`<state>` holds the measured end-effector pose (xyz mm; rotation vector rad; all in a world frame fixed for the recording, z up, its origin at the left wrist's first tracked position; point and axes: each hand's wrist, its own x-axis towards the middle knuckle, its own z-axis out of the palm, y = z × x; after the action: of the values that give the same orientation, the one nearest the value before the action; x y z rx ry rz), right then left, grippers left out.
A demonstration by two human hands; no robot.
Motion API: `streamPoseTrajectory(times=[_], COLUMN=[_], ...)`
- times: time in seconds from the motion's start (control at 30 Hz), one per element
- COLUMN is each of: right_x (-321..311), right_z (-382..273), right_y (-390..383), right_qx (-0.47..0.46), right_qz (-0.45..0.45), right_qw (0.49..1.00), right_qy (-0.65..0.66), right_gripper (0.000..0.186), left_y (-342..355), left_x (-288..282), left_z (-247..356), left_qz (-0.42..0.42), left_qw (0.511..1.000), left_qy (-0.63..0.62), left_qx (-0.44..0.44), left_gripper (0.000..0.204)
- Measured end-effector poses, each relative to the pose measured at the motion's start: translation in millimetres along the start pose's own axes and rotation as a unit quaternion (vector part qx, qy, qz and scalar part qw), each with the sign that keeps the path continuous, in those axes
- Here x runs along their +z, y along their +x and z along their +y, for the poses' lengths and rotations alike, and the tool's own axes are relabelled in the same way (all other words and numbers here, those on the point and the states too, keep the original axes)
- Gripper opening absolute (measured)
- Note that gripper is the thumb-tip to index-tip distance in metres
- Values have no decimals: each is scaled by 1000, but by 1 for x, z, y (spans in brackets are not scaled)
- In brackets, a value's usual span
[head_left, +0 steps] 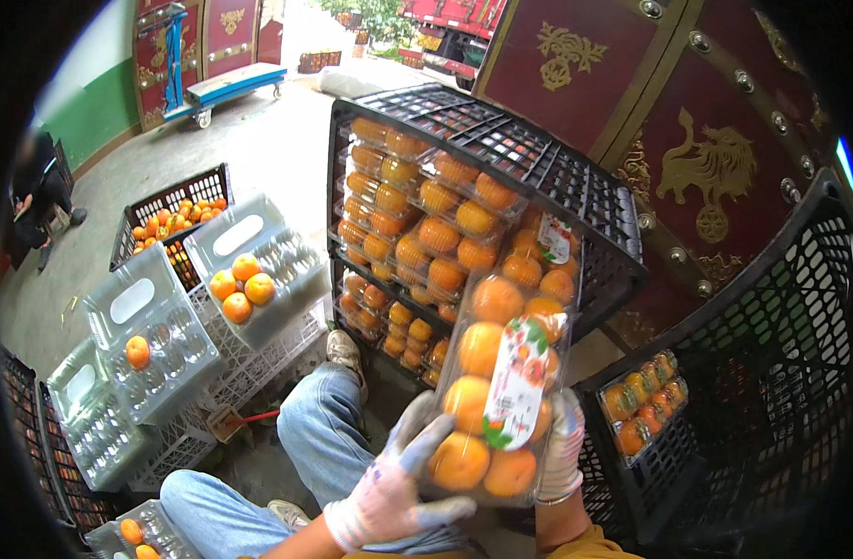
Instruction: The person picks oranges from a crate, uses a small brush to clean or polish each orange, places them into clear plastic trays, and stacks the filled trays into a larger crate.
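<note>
Both my gloved hands hold a clear plastic box of orange fruit [473,391] with a white label on its lid, tilted up at the centre right. My left hand [394,489] grips its lower left side, and my right hand [560,447] grips the right side, partly hidden behind it. Just beyond it, stacks of packed fruit boxes [422,200] fill a black crate [529,140] lying on its side. Open clear clamshell trays [175,354] at the left, some with fruit in them, lie on white crates [272,373].
A black crate [799,298] at the right holds a packed box [642,405]. A crate of loose fruit [128,224] stands back left. Red doors [687,149] flank the opening, near a blue trolley [226,84] and red truck [445,37]. A person [40,177] sits at far left.
</note>
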<state>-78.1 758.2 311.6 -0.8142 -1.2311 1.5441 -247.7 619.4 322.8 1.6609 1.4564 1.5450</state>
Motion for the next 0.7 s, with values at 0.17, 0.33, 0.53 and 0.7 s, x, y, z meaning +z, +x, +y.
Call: streamPoseTrajectory(times=[0.17,0.33,0.53,0.7], right_x=[-9,-16,14,6], right_z=[-15,2,-10,-7], right_y=[48,91,69,112], right_qx=[-201,-68,35,29], right_qz=[17,66,-29,53], right_qw=[963,988,959,928], right_qy=[-180,123,280,367], right_gripper=[23,43,38,31], left_y=[69,136,210,220], left_x=[14,21,38,57], left_z=[-8,-30,-57,-50], left_qz=[15,28,6,68], left_qw=[994,997,998,995], left_qy=[70,45,58,71], left_qx=[85,59,30,34], left_gripper=[71,67,59,60])
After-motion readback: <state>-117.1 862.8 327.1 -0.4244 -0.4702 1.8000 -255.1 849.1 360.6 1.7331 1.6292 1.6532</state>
